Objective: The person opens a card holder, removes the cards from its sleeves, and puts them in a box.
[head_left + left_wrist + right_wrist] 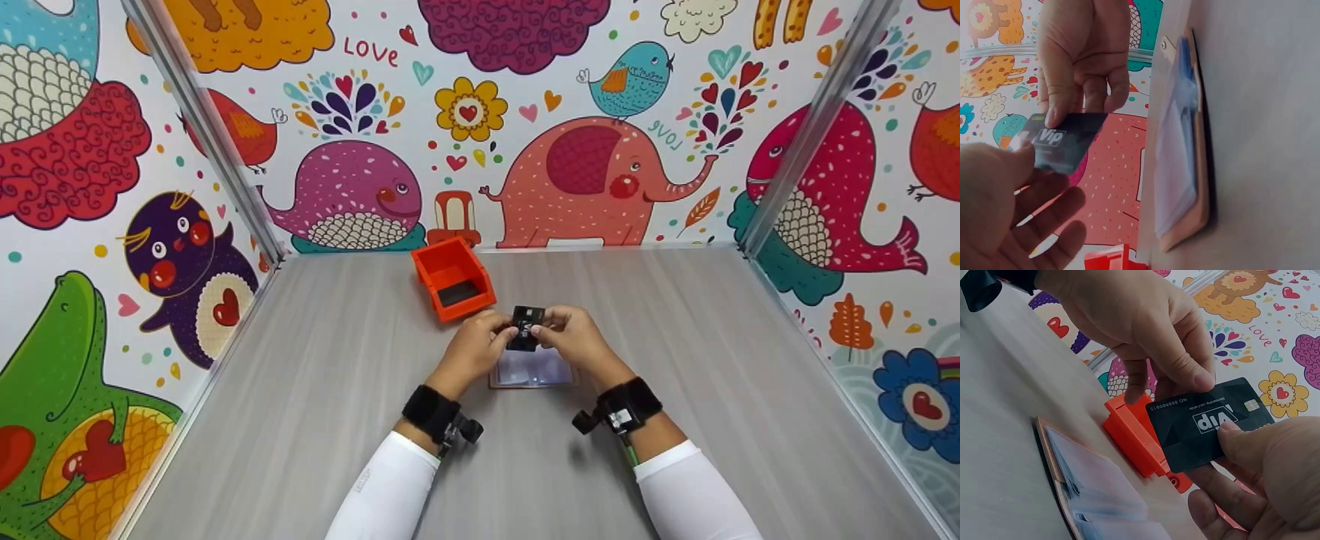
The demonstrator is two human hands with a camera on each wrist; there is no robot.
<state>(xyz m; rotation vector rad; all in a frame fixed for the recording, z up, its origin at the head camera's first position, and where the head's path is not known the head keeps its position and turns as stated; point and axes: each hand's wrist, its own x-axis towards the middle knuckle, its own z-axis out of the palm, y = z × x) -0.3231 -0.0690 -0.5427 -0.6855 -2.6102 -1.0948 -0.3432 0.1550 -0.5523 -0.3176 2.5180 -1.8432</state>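
Both hands hold one black card printed "Vip" point(1202, 433), up above the table. My left hand point(476, 341) pinches one edge of it, thumb on the printed face. At the opposite side my right hand point(577, 337) grips the card too, its thumb pressed beside the lettering. A gold chip shows on the card in the right wrist view. Below the hands lies an opened card holder point(534, 371) with clear plastic sleeves and a tan cover point(1203, 208); in the head view the hands and card overlap its far part.
An orange-red bin point(424, 281) stands just beyond my left hand, with a dark flat area point(457, 292) inside. The grey table point(330, 390) is bounded by printed cartoon walls point(465, 172) with metal corner posts. Each wrist wears a black camera strap point(431, 412).
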